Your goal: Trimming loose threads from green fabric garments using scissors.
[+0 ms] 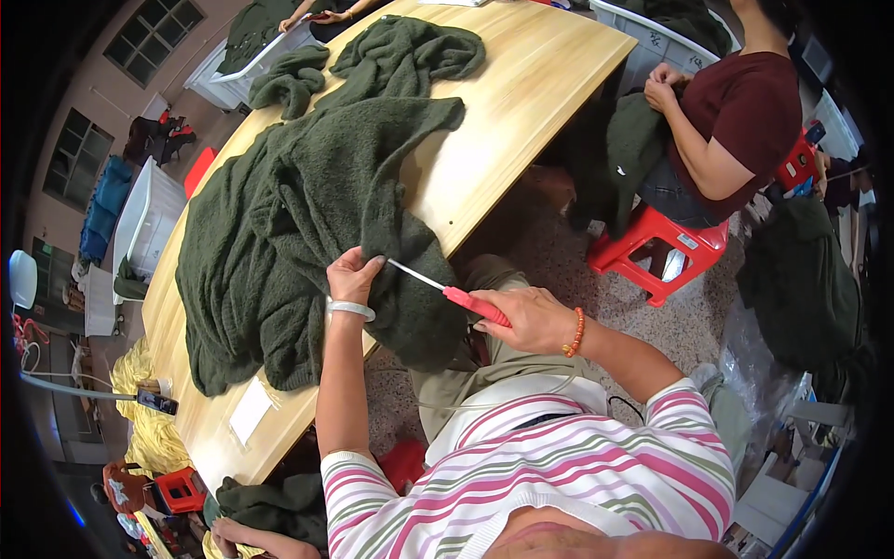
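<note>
A dark green knitted garment [307, 200] lies bunched over the table, its near end hanging off the edge toward my lap. My left hand [352, 279], with a pale bangle on the wrist, pinches a fold of it. My right hand [531, 319], wearing an orange bead bracelet, is wrapped round a tool with a red handle [477, 306] and a slim metal shaft. The shaft points left, and its tip reaches the knit beside my left fingertips. What the tip is doing there is too small to make out.
The light wooden table [549, 84] carries a white paper [250, 412] at its near left. At right, a person in a maroon top sits on a red stool [652, 250], handling dark green knitwear. White bins [154, 214] stand beyond the table. A pale cord crosses my lap.
</note>
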A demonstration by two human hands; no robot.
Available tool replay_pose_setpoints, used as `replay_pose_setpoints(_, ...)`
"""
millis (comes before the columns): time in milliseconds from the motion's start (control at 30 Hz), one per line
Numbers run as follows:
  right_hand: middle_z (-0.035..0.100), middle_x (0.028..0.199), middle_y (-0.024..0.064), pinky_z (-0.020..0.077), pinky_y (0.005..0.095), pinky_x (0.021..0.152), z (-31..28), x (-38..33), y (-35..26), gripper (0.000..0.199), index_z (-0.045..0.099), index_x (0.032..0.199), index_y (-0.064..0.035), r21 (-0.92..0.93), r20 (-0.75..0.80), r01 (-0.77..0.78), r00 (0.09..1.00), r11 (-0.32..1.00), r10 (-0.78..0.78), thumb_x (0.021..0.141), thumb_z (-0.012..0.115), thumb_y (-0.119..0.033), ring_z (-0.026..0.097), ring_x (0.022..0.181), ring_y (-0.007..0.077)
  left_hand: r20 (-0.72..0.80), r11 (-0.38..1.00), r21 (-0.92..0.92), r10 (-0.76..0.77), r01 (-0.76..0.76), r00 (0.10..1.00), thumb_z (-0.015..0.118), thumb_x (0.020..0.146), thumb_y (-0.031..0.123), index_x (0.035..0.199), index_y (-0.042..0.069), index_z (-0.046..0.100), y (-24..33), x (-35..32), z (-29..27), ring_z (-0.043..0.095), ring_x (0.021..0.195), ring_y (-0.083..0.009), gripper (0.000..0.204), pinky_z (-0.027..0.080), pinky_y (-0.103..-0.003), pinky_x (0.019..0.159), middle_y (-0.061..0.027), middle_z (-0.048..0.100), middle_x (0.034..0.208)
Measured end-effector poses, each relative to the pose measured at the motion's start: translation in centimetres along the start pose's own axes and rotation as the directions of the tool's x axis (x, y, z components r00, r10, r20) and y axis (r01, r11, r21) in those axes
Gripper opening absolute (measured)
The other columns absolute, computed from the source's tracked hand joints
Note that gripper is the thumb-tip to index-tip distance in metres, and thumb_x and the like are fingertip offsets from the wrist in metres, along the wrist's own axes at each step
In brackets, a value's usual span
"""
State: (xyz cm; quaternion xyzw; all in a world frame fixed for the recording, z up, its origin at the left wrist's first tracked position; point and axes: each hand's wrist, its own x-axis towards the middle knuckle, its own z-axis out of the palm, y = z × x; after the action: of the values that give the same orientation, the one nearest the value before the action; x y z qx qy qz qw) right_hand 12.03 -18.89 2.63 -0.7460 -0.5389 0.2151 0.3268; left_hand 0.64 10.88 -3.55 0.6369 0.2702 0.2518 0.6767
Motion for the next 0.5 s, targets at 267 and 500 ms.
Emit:
replay_pose_setpoints(267, 0.066, 0.089, 0.0192, 0.0481, 0.0467, 0.074, 0.4, 0.1, -0.2, 0.045, 0.052, 0.123, -0.0096, -0.037, 0.043, -0.034, 0.998, 0.999, 0.036, 0.088, 0.059, -0.036, 0.063, 0.086, 0.0374, 0.000, 0.996, 0.075, 0.055, -0.055, 0.999, 0.069, 0.075, -0.009, 0.098, -0.005, 0.066, 0.2, -0.1, 0.5, 0.063, 0.076, -0.0095, 0.024, 0.051, -0.022, 0.074, -0.0047, 0.069, 0.091)
replay_pose_setpoints(500, 0.065, 0.094, 0.0172, 0.0477, 0.0455, 0.080, 0.1, 0.1, 0.0, 0.043, 0.051, 0.122, -0.0075, 0.025, -0.016, 0.021, 1.000, 0.999, -0.020, 0.089, 0.058, -0.034, 0.062, 0.090, 0.0358, 0.061, 0.999, 0.037, -0.016, 0.014, 0.998, 0.069, 0.082, 0.003, 0.101, -0.002, 0.065, 1.5, -0.7, -0.4, 0.060, 0.074, -0.0067, 0.020, 0.049, -0.021, 0.069, -0.0010, 0.067, 0.088)
